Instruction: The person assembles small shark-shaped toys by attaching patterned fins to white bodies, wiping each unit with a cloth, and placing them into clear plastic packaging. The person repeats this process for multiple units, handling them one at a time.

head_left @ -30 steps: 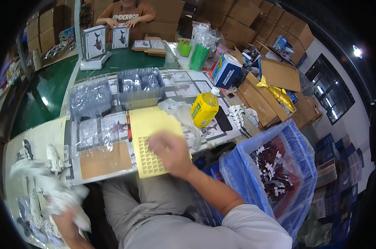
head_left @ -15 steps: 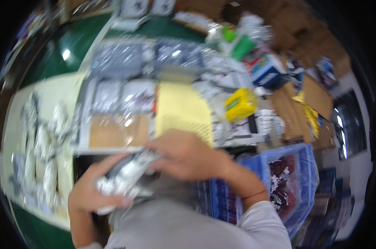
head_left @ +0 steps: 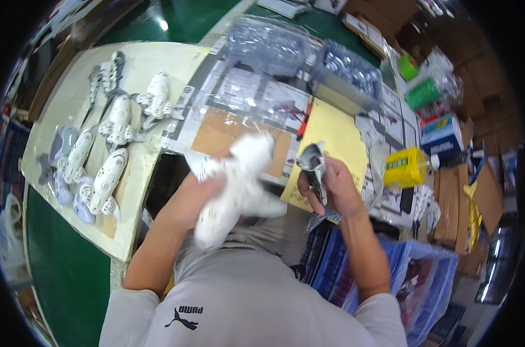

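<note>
My left hand [head_left: 194, 195] is closed around a white finned toy body [head_left: 239, 179], shaped like a fish or whale and smeared by motion. It hangs in front of my lap at the table's edge. To its right, my right hand [head_left: 342, 188] grips a hollow dark grey and white shell piece [head_left: 312, 161], its open end turned up and its lower part dark and patterned. The two pieces are apart. Several similar white toy bodies [head_left: 109, 179] with fins lie on the cream board at the left, beside striped tail pieces [head_left: 109, 72] and grey-lilac parts [head_left: 63, 144].
A yellow sheet [head_left: 332, 130], a red pen [head_left: 304, 120] and clear plastic packs [head_left: 268, 46] cover the worktable. A yellow bottle [head_left: 404, 168] and a blue box [head_left: 442, 136] stand right. A blue plastic-lined crate [head_left: 442, 260] sits low right, near cardboard [head_left: 485, 199].
My hands, which were together on a white and grey piece, have moved apart. The left now holds the white body, the right the dark shell piece. The view has swung toward the left board.
</note>
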The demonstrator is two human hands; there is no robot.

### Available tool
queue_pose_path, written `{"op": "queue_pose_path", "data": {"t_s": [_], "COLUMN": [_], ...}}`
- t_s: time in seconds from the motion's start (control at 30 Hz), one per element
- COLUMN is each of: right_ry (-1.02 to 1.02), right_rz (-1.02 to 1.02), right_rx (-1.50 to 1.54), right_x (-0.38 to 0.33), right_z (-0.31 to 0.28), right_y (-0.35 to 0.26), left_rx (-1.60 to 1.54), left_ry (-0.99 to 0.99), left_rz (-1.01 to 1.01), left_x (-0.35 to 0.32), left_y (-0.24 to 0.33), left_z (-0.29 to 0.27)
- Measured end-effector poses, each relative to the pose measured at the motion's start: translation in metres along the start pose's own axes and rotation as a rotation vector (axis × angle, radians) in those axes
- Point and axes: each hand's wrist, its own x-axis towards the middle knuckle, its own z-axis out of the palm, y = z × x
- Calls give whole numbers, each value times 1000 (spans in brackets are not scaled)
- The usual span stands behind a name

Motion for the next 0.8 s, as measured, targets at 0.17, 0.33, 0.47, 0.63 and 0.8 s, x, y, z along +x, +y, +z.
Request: {"op": "queue_pose_path", "data": {"t_s": [0.17,0.33,0.47,0.63,0.8], "right_ry": [150,323,309,34,29], "right_rz": [-108,-318,-327,-233,-183], "right_rx": [220,-20,-826,-1529,-1548], "right_x": [-2,44,112,164,159], "right_z": [65,29,0,15,15], "right_y": [41,-11,-61,-74,-62], "left_rx": [42,1226,1607,1573,1608], "left_ry": [28,452,746,584,543], "left_rz": [154,1013,1069,962,864], "left_x": [34,53,74,80,60], "left_y": [-18,-3,16,6,4], "left_z": [29,0,-47,-48,-26]}}
